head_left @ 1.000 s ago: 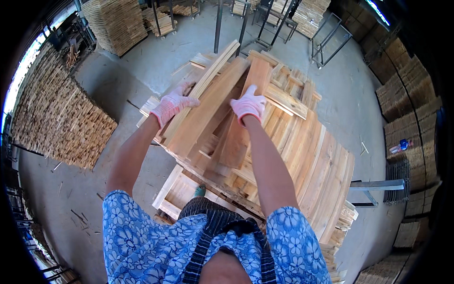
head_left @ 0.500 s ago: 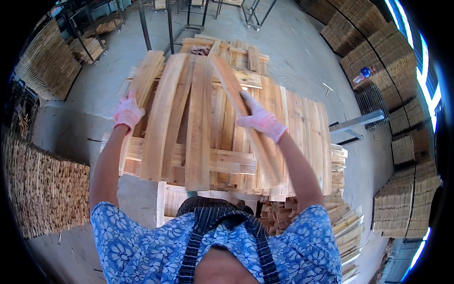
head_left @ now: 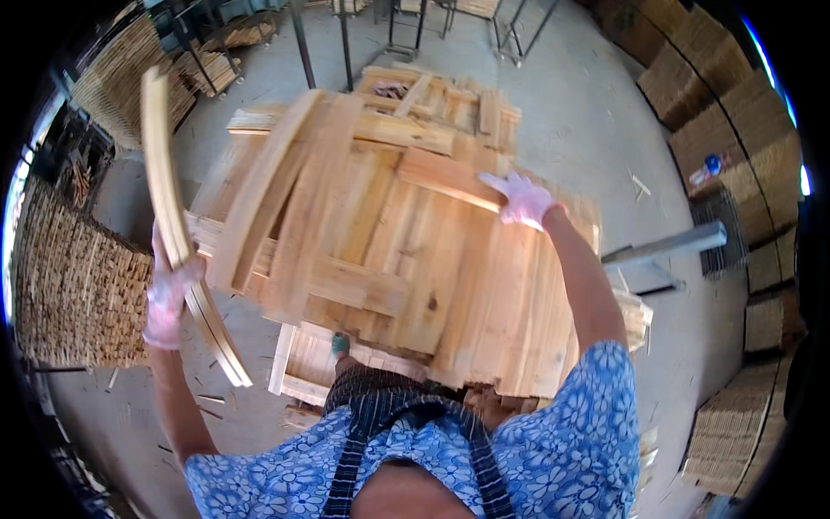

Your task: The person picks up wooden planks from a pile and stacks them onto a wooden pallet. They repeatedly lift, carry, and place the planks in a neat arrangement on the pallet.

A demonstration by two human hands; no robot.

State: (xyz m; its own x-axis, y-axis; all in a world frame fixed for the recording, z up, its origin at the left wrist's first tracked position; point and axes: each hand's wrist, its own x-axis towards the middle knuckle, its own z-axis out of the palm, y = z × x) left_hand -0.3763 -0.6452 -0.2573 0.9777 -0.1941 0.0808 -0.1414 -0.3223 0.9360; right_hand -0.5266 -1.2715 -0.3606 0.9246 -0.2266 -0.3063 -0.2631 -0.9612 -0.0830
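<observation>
I stand over a big heap of pale wooden boards (head_left: 406, 251) piled on a pallet. My left hand (head_left: 169, 290), in a pink glove, grips a long thin wooden slat (head_left: 173, 216) lifted clear of the heap at the left; it stands nearly upright. My right hand (head_left: 523, 199), also gloved, lies on a short reddish board (head_left: 445, 177) on top of the pile, fingers over its end.
A tall stack of slats (head_left: 73, 294) fills the left side. More stacks (head_left: 735, 130) line the right wall. A metal bar (head_left: 666, 246) juts out at the right. Metal frame legs (head_left: 346, 43) stand on the concrete floor (head_left: 588, 112) beyond the heap.
My left hand has pulled one slat off the pile and swung it out to the left and upward. My right hand has shifted right onto a short board.
</observation>
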